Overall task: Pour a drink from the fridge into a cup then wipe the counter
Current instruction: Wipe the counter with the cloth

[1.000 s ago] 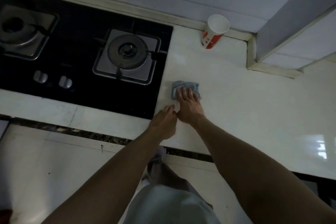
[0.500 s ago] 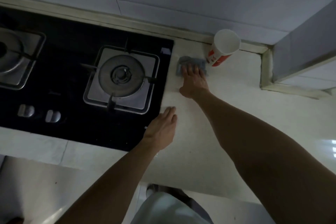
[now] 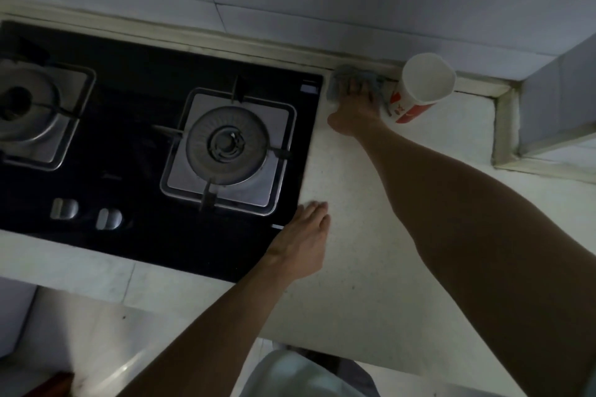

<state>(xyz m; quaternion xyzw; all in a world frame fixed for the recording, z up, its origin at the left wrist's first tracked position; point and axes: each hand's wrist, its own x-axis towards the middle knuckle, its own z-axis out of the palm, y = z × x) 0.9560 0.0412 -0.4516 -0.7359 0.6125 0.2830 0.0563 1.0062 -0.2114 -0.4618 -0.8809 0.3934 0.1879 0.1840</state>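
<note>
A grey-blue cloth (image 3: 346, 74) lies on the white counter (image 3: 371, 235) against the back wall, between the hob and the cup. My right hand (image 3: 356, 109) presses flat on the cloth with straight fingers, arm stretched far forward. A white paper cup (image 3: 422, 87) with a red base stands upright just right of the cloth, almost touching it. My left hand (image 3: 303, 242) rests flat on the counter at the hob's front right corner, holding nothing.
A black glass gas hob (image 3: 145, 145) with two burners and two knobs (image 3: 87, 214) fills the left side. A tiled wall runs along the back. A boxed-in column (image 3: 554, 113) juts out at the right. The counter's front edge is near my body.
My right hand has pushed the cloth away from me, from mid-counter up to the back wall next to the cup. My left hand has stayed flat near the hob's corner.
</note>
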